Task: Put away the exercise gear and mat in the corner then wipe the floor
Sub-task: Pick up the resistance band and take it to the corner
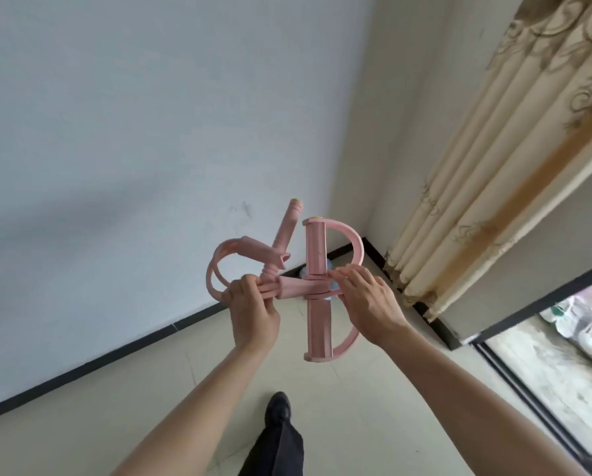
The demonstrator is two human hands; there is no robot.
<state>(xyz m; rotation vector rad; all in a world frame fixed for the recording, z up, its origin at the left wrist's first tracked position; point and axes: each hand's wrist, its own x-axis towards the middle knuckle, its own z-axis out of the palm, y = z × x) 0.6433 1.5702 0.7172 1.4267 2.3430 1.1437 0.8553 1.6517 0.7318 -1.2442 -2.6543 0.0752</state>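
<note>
Position of gear relative to corner, head view. The pink exerciser is held in the air in front of the person, above the floor, with both arms stretched forward.

- **Foot bar:** the long axis of the foot bar runs from 12 to 6 o'clock, with a curved strap bowing out toward 3 o'clock at each end.
- **Left hand:** the left hand is at 9 o'clock of the bar's middle. Its fingers are clenched round the gathered tubes, which loop out toward 10 o'clock. A handle sticks up from this bundle toward 12 o'clock.
- **Right hand:** the right hand is at 3 o'clock of the bar's middle. Its fingers are curled over the joint where the tubes meet the bar, grasping it.
- **Corner:** the corner lies at about 1 o'clock from the hands, beyond the top end of the bar. A curtain hangs along its 3 o'clock side.
- **Other items:** a pale blue thing shows behind the bar's middle, too hidden to identify. One shoe points toward 12 o'clock below the hands. No mat appears in this view.

Judged from this layout, the gear is folded and ready to set down. The right hand is nearer the corner, so the coming move is forward and down toward 1 o'clock.
</note>
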